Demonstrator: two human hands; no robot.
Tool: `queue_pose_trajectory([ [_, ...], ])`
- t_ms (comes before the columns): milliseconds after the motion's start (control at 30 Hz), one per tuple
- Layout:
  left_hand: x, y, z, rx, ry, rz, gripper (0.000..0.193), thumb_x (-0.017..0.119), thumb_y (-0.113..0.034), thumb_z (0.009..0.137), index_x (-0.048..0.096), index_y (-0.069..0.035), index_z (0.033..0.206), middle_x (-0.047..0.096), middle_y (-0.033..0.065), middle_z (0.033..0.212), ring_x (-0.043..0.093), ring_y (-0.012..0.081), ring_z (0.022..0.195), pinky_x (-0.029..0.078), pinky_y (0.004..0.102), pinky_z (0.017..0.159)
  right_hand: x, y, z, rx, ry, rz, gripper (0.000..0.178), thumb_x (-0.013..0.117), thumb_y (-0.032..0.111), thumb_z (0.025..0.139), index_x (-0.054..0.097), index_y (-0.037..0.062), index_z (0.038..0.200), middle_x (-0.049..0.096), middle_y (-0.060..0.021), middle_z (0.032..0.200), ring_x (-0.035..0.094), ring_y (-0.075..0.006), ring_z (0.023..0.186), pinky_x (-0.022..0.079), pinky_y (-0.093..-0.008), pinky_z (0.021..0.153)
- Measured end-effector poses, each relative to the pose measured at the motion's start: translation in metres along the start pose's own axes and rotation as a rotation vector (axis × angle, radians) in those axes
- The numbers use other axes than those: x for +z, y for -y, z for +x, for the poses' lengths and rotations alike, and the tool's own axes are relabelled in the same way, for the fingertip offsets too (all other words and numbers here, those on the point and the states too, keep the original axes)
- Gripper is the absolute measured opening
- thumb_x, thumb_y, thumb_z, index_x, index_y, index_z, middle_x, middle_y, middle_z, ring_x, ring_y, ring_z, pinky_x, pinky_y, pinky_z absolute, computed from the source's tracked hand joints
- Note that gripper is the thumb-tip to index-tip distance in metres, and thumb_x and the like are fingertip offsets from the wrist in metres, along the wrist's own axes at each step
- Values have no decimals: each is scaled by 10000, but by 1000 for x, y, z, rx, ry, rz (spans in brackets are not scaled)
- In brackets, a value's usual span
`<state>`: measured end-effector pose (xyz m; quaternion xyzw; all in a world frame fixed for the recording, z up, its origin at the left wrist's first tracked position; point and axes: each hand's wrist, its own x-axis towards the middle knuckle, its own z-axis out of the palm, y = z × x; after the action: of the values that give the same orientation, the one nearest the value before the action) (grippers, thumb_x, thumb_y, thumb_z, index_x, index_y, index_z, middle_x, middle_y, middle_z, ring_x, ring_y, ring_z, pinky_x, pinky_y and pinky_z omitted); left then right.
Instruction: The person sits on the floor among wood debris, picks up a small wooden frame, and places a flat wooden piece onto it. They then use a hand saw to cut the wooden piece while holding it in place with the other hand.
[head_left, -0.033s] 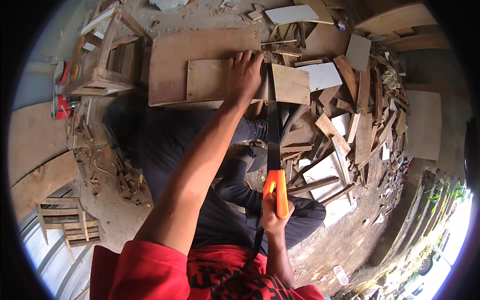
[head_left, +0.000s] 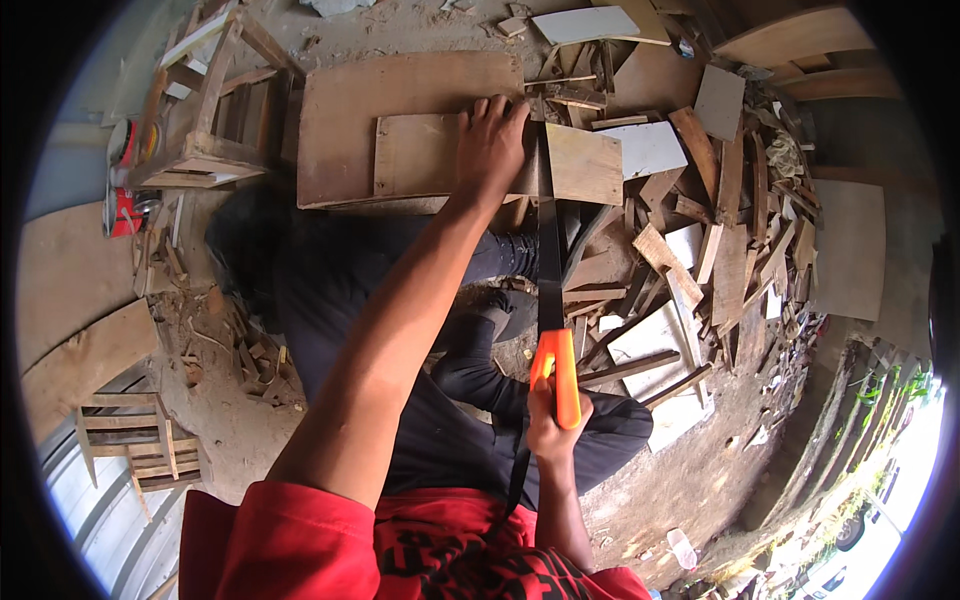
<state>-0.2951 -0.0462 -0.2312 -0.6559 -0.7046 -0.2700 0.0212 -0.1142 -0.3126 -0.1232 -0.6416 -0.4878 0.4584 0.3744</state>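
Observation:
My right hand (head_left: 556, 428) is closed round the orange handle of a handsaw (head_left: 550, 270). Its dark blade points away from me and crosses a wooden board (head_left: 415, 155), with a lighter end of the board (head_left: 585, 165) to the right of the blade. Pressing on the board just left of the blade is my left hand (head_left: 492, 145), its fingers bent over the far edge. Beneath lies a larger brown wooden panel (head_left: 410, 78), raised above the ground near my legs. What supports the panel is mostly hidden.
Scrap wood (head_left: 735, 270) is heaped to the right, with white panels among it. A wooden frame like a stool (head_left: 205, 150) stands at the far left, beside a red tool (head_left: 122, 205). Slatted wood (head_left: 135, 430) lies at the lower left.
My right hand and the handsaw have moved slightly away from me, sliding the blade farther across the board. My left hand stays on the board in nearly the same place.

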Motion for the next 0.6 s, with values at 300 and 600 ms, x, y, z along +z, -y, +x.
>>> queue_pose_trajectory([
  [300,-9,-9,23,-80,112,-88,263,592,-192,872,625,-101,1116,577,120,1161,514,306,1149,376,484,1011,77,49,236,-65,25,176,232,591,104,924,553,-4,723,490,45,586,442,-26,562,338,-262,463],
  [600,8,6,15,-56,11,45,273,536,-109,880,605,-121,1144,596,96,1130,538,281,1106,404,471,952,19,1,73,-113,49,107,200,572,37,921,556,-27,732,453,43,564,418,-30,545,300,-255,457],
])
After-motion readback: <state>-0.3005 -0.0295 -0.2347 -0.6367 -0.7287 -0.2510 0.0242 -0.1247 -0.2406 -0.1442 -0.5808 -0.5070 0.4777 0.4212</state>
